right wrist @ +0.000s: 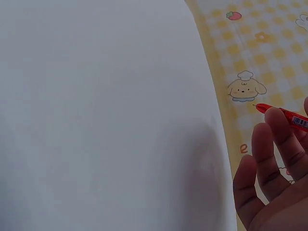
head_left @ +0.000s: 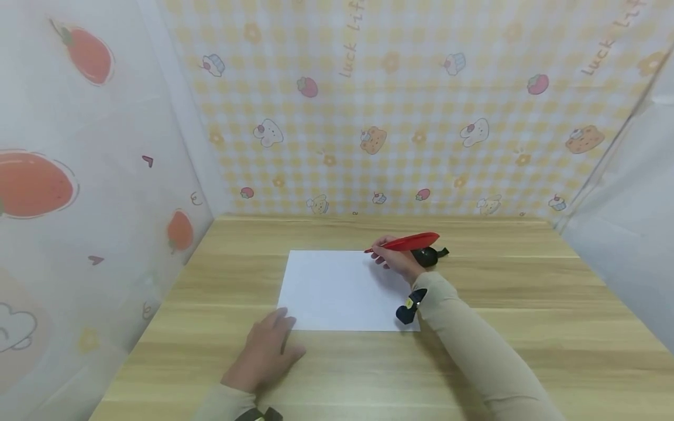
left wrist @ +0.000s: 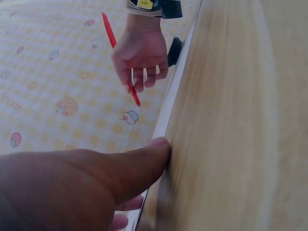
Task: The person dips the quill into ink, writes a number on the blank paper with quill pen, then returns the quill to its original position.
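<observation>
Up over the far edge of the white paper [head_left: 332, 295], the right hand [head_left: 394, 258] pinches a red pen [head_left: 416, 241] between thumb and fingers. The pen has a wide top like a big feather, and its thin tip points to the left. It is held up in the air, not touching the paper. The other fingers of that hand are a bit bent and hold nothing.

The left hand [head_left: 265, 349] is down at the near left corner of the paper. Its fingers are loose and lie on that corner, with the thumb stuck out to the side, away from them.

The paper lies flat on the wooden bench [head_left: 210, 327], and nothing is drawn on the part we can see. Just behind the right hand is a round black thing [head_left: 425, 256] with a short strap. It is partly hidden, so I cannot tell what it is.

Both arms wear light tan sleeves [head_left: 476, 345]. At the back hangs a yellow checked cloth [head_left: 400, 105] with cakes, berries and little animals on it.
</observation>
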Available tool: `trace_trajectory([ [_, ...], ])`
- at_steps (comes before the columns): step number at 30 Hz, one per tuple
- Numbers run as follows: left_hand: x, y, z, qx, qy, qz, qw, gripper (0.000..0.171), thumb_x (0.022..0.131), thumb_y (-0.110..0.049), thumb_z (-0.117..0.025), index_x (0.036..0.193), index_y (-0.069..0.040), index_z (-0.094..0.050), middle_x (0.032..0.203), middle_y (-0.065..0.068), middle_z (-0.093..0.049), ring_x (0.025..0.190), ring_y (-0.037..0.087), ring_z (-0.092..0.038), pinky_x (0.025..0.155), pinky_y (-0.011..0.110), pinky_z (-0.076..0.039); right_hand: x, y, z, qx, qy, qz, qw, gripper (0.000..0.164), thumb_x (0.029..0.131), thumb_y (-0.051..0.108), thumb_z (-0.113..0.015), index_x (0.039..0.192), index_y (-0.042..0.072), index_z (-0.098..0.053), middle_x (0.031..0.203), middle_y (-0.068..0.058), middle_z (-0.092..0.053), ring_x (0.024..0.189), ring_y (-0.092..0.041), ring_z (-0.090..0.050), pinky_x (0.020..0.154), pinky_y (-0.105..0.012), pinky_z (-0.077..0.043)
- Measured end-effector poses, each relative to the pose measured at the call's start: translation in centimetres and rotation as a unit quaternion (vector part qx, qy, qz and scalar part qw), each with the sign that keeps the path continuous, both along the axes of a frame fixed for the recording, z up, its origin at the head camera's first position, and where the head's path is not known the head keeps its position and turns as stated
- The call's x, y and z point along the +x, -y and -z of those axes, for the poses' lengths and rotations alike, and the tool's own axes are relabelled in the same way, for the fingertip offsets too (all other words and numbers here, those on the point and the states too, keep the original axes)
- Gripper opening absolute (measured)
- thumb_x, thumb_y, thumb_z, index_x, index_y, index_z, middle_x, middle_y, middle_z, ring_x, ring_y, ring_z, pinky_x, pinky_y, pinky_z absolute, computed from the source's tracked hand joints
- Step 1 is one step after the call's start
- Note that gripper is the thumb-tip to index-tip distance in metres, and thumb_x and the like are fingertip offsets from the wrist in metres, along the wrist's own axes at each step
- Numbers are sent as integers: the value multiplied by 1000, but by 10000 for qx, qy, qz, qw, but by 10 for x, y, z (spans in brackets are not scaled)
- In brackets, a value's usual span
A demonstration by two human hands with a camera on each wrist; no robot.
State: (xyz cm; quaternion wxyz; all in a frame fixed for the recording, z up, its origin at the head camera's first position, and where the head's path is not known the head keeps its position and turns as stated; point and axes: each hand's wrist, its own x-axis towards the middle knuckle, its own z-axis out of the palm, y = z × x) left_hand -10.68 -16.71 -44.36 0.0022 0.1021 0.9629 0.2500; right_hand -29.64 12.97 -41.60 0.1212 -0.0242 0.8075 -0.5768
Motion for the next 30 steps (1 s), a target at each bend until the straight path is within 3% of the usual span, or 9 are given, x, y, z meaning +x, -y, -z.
trace_trajectory([
  [8, -2, 0, 1, -77, -96, 118, 9999, 59, 89, -35, -68, 133, 1, -53, 146, 23, -40, 136, 42, -33, 110, 62, -20, -3, 11, 2, -32, 31, 49, 10000, 18, 98, 21, -56, 109, 8, -60, 108, -16, -68, 95, -26, -64, 76, -33, -53],
  [16, -1, 1, 2, -124, -81, 151, 9998, 56, 90, -36, -67, 135, -5, -54, 146, 21, -41, 136, 41, -33, 109, 64, -20, -6, 22, 6, -95, 22, -65, 9999, 16, 98, 20, -54, 108, 7, -58, 107, -16, -67, 94, -27, -63, 73, -31, -53],
  [30, 1, 0, 0, -70, -57, 182, 9998, 55, 90, -35, -67, 134, -5, -55, 146, 22, -42, 136, 41, -33, 109, 65, -18, -14, 34, 13, -116, 189, -22, 9998, 15, 96, 19, -56, 107, 9, -59, 102, -10, -69, 86, -22, -65, 64, -27, -52],
])
